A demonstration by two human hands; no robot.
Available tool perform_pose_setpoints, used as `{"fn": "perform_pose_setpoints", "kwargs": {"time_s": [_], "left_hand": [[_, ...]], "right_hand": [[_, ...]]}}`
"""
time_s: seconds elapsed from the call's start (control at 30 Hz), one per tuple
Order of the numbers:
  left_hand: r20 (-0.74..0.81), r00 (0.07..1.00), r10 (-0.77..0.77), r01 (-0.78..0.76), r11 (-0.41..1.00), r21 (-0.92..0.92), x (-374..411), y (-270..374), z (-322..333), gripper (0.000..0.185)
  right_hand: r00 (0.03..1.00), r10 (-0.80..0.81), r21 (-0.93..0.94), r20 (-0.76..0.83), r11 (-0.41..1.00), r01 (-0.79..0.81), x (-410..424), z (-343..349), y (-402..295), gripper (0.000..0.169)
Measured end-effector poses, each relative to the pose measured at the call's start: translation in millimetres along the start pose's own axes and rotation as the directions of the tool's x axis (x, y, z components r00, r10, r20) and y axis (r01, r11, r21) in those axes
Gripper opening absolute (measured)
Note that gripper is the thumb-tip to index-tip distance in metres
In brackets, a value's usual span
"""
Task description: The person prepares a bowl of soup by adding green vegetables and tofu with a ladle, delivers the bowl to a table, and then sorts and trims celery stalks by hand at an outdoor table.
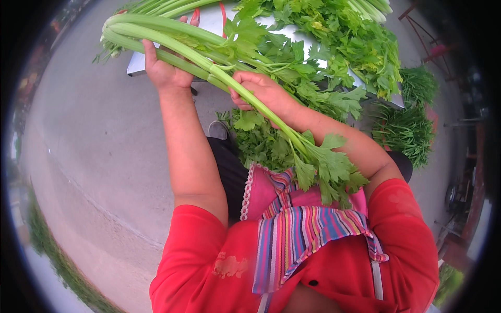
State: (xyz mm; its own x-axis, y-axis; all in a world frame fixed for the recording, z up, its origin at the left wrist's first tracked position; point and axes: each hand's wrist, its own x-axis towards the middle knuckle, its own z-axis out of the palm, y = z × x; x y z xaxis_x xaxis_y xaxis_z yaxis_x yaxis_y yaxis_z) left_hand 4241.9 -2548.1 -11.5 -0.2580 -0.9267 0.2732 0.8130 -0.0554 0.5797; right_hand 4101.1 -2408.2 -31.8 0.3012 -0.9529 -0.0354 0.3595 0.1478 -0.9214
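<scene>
A bunch of green celery [176,37] stretches across in front of me, its pale root end to the left and its leaves to the right. My left hand [168,72] supports the stalks near the root end from below, thumb on the near side and fingertips showing past the far side. Farther along, my right hand [260,94] is curled around some of the stalks, partly behind one long outer stalk. That stalk slants down over my right forearm, and its leaves [328,168] hang before my striped apron [301,234].
More leafy celery [352,51] covers much of a metal-topped table [137,64]. Red ties [222,19] lie on it. Loose greens [266,144] are heaped below, between my legs. Bundles of thin green vegetables [407,129] stand on the ground at right.
</scene>
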Motion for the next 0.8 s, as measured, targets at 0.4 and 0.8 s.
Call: {"fn": "perform_pose_setpoints", "kwargs": {"time_s": [0.4, 0.8], "left_hand": [[-0.027, 0.983, 0.181, -0.178, 0.98, 0.089, 8.2, 21.9, -34.9, 0.068], [-0.041, 0.985, 0.169, -0.163, 0.98, 0.113, 9.3, 20.4, -32.5, 0.07]], "right_hand": [[0.967, 0.252, -0.265, 0.043, 0.936, -0.232, -86.5, -31.0, -21.3, 0.022], [0.99, 0.124, -0.153, -0.073, 0.979, -0.134, -72.3, -6.7, 9.7, 0.014]]}}
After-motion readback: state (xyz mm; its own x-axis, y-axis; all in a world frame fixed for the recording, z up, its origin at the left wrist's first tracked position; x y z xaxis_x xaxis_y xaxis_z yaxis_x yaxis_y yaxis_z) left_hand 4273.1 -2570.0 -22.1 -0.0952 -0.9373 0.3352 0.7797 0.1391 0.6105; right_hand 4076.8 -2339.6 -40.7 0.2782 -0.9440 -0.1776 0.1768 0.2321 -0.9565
